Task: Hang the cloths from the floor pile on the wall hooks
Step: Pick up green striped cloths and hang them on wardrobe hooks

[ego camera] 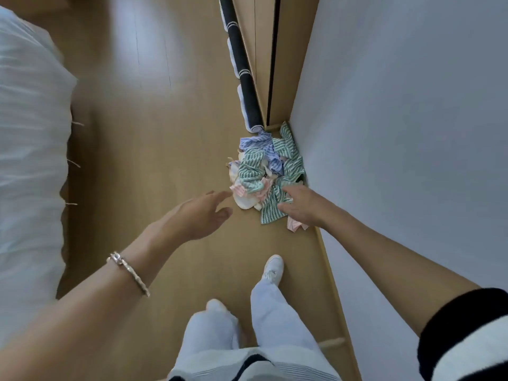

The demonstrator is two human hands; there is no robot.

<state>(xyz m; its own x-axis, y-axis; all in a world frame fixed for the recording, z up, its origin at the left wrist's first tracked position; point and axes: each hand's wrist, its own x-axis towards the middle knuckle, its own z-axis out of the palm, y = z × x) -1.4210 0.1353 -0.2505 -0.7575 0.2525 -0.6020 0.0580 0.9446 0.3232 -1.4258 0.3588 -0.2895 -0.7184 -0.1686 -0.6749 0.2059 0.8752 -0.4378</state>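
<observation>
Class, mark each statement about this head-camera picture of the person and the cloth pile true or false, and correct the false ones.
1. The pile of striped green, blue and pink cloths lies on the wooden floor beside the pale wall. True.
2. The left hand grips a cloth. False: it is open and holds nothing.
3. The right hand reaches over the pile's near edge. True.
4. A silver bracelet circles the right wrist. False: it is on the left wrist.
</observation>
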